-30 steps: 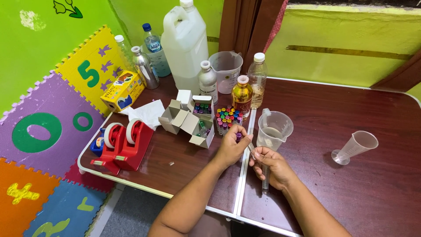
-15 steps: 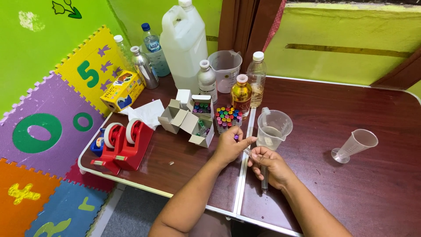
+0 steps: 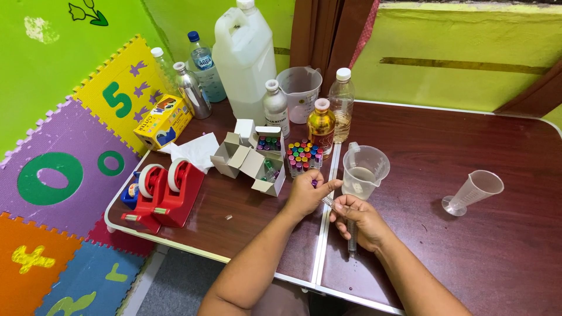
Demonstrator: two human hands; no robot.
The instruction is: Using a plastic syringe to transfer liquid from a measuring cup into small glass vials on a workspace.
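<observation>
Two hands | left hand (image 3: pixel 305 193) fingers pinching half-hidden vial (image 3: pixel 315 184) | right hand (image 3: pixel 358 217) fingers gripping syringe (image 3: pixel 351 234)

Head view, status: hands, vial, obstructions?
Left hand pinching small purple-capped vial. Right hand gripping clear plastic syringe, tip at vial. Clear measuring jug close behind.

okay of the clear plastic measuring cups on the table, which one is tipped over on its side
The small conical measuring cup at the right, lying on its side, away from both hands. The beaker by the hands and the jug behind the bottles stand upright.
</observation>
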